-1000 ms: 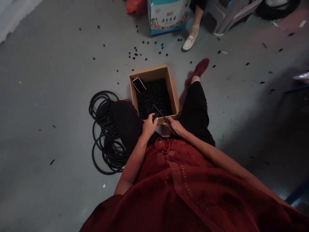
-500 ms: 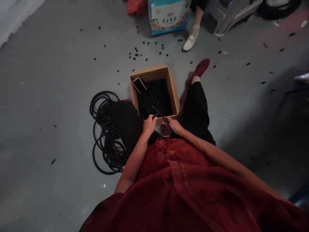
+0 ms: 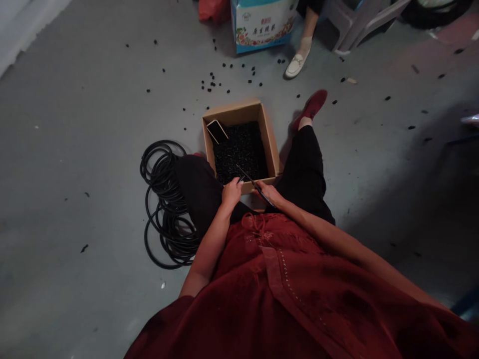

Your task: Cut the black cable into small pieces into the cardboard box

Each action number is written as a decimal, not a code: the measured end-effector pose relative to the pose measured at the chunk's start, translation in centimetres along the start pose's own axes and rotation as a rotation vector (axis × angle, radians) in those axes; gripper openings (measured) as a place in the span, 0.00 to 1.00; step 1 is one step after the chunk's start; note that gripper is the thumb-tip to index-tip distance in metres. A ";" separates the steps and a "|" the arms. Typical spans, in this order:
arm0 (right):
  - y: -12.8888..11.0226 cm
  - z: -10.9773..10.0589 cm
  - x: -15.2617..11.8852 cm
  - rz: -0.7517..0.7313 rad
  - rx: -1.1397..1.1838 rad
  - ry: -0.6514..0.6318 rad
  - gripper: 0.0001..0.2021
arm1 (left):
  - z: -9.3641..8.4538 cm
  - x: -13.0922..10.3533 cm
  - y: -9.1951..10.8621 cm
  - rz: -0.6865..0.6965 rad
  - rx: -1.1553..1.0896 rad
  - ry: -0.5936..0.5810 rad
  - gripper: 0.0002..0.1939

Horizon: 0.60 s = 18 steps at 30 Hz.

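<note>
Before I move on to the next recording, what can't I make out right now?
All in the head view:
Dark piece: mostly covered by the left hand, too small to name.
Dark tool: partly covered by the right hand.
Black pieces in the cardboard box: too small to count.
Black coil: partly behind the left leg.
Other person's leg: cut off by the top edge.

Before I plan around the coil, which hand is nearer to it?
Left: the left hand is at the open box, right of the coil, with the left leg between; the right hand is farther right.
</note>
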State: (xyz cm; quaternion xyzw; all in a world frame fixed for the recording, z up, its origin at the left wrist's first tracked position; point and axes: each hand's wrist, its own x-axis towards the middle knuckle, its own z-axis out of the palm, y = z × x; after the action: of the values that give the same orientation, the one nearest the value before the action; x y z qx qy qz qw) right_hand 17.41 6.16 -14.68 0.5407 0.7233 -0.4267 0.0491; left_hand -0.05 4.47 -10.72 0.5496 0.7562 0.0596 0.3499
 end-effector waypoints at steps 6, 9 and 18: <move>0.3 0.3 0.2 -0.011 -0.007 -0.008 0.20 | 0.1 0.1 -0.1 -0.011 0.021 -0.004 0.18; 0.5 0.4 0.4 -0.008 -0.017 -0.009 0.21 | 0.2 0.1 -0.1 -0.015 0.024 -0.005 0.18; 0.8 0.6 0.7 0.005 -0.014 -0.010 0.21 | 0.1 0.3 -0.1 -0.032 0.021 -0.011 0.17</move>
State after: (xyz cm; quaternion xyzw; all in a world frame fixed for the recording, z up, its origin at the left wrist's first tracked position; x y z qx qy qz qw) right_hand 17.59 6.27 -15.89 0.5398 0.7249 -0.4240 0.0577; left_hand -0.13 4.65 -11.01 0.5413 0.7636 0.0430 0.3494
